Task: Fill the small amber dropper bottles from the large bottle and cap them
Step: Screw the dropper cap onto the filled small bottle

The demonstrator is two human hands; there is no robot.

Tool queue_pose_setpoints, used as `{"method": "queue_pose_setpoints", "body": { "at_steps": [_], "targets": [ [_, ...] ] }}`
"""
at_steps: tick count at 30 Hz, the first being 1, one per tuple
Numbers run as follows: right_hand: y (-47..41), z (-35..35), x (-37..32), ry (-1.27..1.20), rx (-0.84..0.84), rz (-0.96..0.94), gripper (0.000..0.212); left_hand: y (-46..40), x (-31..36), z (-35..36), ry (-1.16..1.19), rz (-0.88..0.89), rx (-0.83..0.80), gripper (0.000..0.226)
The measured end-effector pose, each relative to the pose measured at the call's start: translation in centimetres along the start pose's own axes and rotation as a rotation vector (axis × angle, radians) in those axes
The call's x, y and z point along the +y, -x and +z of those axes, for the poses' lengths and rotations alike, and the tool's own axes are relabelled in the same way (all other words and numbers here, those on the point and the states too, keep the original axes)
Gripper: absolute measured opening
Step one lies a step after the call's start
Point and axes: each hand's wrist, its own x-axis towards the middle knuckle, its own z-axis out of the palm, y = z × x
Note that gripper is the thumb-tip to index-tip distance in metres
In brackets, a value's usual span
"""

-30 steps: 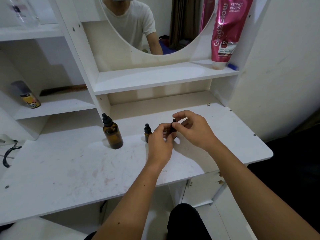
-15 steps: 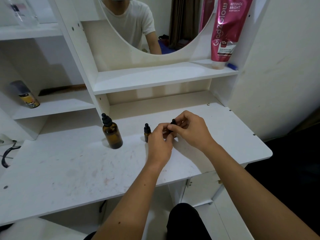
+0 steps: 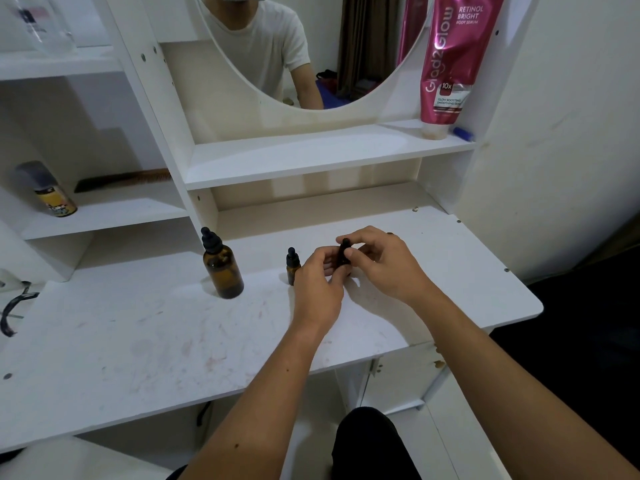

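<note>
The large amber bottle with a black dropper cap stands upright on the white desk, left of my hands. One small amber dropper bottle, capped, stands just left of my left hand. A second small dropper bottle is held between both hands above the desk. My left hand grips its body from below, while my right hand pinches its black cap with thumb and fingers. Most of this bottle is hidden by my fingers.
A pink serum tube and a small blue thing stand on the shelf under the round mirror. A spray can and a comb lie on the left shelf. A black object sits at the desk's left edge.
My hands stay together on the small bottle; the right fingers have shifted slightly around its cap. The other bottles have not moved.
</note>
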Motion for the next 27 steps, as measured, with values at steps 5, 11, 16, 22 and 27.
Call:
{"method": "queue_pose_setpoints", "body": {
  "at_steps": [5,11,16,22,27],
  "targets": [
    [-0.3,0.6,0.1,-0.024,0.062,0.063,0.014,0.0,0.0,0.1,-0.011,-0.008,0.010,0.021],
    [-0.2,1.7,0.0,-0.033,0.143,0.099,0.020,-0.1,-0.2,0.2,-0.038,0.000,0.010,0.023],
    [0.1,2.1,0.0,-0.027,0.198,0.075,0.023,-0.1,-0.2,0.3,-0.044,-0.002,0.011,0.026],
    [0.6,2.1,0.2,-0.070,0.206,0.082,0.023,0.0,-0.1,0.2,-0.018,-0.006,0.010,0.024],
    [0.7,1.6,-0.1,-0.060,0.165,0.095,0.027,0.2,-0.2,0.1,-0.047,0.013,0.007,0.027]
  ]
}}
